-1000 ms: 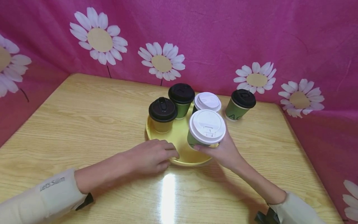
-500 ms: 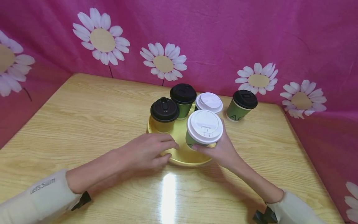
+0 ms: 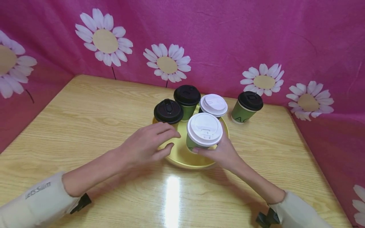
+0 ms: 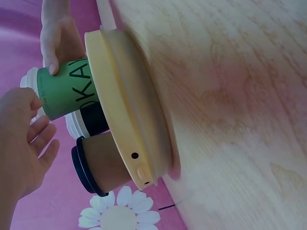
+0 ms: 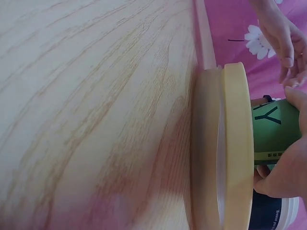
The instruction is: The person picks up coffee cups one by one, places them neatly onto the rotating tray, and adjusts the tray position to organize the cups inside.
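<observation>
My right hand (image 3: 225,153) grips a green paper coffee cup (image 3: 204,129) with a white lid, upright over the front right of a round yellow tray (image 3: 185,162). The tray wall hides the cup's base, so I cannot tell whether it touches the bottom. My left hand (image 3: 149,142) hovers over the tray's front left with loosely bent fingers, holding nothing. Close behind it is a brown cup (image 4: 110,160) with a black lid. A green cup (image 3: 187,106) with a black lid and a dark cup (image 3: 214,104) with a white lid stand at the tray's back.
Another green cup (image 3: 245,109) with a black lid stands on the wooden table (image 3: 99,107), right of the tray. A pink cloth (image 3: 216,41) with white daisies hangs behind the table and along its sides.
My left hand has risen off the tray's front edge and moved away, its thumb and fingers spreading. My right hand has shifted the white-lidded green cup slightly left.
</observation>
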Demonstrator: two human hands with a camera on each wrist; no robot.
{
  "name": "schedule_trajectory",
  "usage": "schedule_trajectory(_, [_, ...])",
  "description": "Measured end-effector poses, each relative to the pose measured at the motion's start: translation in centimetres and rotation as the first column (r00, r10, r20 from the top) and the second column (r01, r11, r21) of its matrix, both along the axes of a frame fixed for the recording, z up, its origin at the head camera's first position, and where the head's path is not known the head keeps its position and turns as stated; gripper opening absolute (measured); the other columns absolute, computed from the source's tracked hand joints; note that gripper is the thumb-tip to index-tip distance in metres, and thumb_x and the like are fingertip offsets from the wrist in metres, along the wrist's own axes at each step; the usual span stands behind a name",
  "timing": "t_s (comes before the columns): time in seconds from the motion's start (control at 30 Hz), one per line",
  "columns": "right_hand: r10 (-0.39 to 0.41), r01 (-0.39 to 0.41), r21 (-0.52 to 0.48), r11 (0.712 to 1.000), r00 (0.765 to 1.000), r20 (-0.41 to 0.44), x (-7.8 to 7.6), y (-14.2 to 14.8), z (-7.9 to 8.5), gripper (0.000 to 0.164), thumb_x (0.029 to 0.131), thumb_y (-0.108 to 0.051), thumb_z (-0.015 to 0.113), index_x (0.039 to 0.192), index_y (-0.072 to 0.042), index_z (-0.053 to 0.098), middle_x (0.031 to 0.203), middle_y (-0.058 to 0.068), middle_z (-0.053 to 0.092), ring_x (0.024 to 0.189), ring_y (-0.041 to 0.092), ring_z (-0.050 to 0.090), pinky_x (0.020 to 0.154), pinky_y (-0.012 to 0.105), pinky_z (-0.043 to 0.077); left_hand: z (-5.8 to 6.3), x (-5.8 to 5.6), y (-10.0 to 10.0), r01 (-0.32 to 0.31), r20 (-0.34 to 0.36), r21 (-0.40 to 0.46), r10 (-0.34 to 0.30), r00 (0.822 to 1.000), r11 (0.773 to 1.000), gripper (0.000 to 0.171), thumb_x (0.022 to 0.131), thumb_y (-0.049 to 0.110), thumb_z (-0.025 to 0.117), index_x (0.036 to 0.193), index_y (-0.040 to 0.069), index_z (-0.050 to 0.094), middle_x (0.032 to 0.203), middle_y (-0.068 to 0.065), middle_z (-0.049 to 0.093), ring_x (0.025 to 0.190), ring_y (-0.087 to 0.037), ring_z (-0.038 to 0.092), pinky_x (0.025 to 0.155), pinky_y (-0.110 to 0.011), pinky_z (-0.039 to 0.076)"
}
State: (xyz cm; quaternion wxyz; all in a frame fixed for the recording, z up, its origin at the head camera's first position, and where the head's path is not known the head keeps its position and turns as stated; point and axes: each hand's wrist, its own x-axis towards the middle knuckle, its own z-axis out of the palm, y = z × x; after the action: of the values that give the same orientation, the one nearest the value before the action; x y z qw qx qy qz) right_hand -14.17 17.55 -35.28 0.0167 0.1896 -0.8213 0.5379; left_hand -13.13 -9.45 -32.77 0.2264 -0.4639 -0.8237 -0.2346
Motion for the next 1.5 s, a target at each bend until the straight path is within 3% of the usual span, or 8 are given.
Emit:
schedule_trajectory(0.17, [0.010, -0.011, 0.022, 1.000, 1.000, 0.016, -0.2, -0.2, -0.2, 0.102, 0.065, -0.005, 0.092, 0.147, -0.008, 0.031, 0.139, 0.006, 0.049, 0.130, 0.020, 0.044, 0.114, 0.045, 0.025, 0.3, -0.1, 0.1, 0.026, -0.043, 0.061, -0.024, 0.999, 0.998, 0.028, 0.083, 0.007, 0.071, 0.110, 0.005, 0.068, 0.110, -0.005, 0.065, 0.103, -0.018, 0.060, 0.082, -0.032, 0.055])
schedule_trajectory(0.43, [0.031, -0.031, 0.027, 0.999, 0.999, 0.023, -0.4, -0.4, -0.2, 0.103, 0.065, -0.005, 0.092, 0.148, -0.008, 0.031, 0.141, 0.006, 0.047, 0.129, 0.020, 0.044, 0.113, 0.044, 0.028, 0.5, -0.3, 0.1, 0.059, -0.066, 0.089, -0.053, 0.996, 0.994, 0.033, 0.082, 0.006, 0.071, 0.115, 0.004, 0.066, 0.115, -0.006, 0.063, 0.108, -0.020, 0.058, 0.087, -0.034, 0.053])
schedule_trajectory(0.8, [0.042, -0.043, 0.032, 0.999, 0.999, 0.029, -0.5, -1.1, -0.3, 0.100, 0.065, -0.005, 0.092, 0.146, -0.005, 0.033, 0.141, 0.010, 0.047, 0.128, 0.023, 0.045, 0.112, 0.044, 0.030, 0.8, -0.3, 0.6, 0.087, -0.064, 0.088, -0.082, 0.995, 0.992, 0.040, 0.084, 0.009, 0.073, 0.123, 0.006, 0.064, 0.121, -0.007, 0.061, 0.115, -0.021, 0.056, 0.093, -0.036, 0.050])
schedule_trajectory(1.5, [0.129, -0.130, 0.020, 0.991, 0.991, 0.022, -1.0, -2.7, -0.7, 0.102, 0.066, -0.005, 0.092, 0.147, -0.008, 0.030, 0.140, 0.009, 0.050, 0.127, 0.021, 0.049, 0.110, 0.042, 0.035, 0.7, -0.5, 1.3, 0.143, -0.096, 0.080, -0.135, 0.986, 0.986, 0.041, 0.082, 0.008, 0.074, 0.122, 0.008, 0.063, 0.122, -0.010, 0.061, 0.118, -0.025, 0.055, 0.102, -0.040, 0.045])
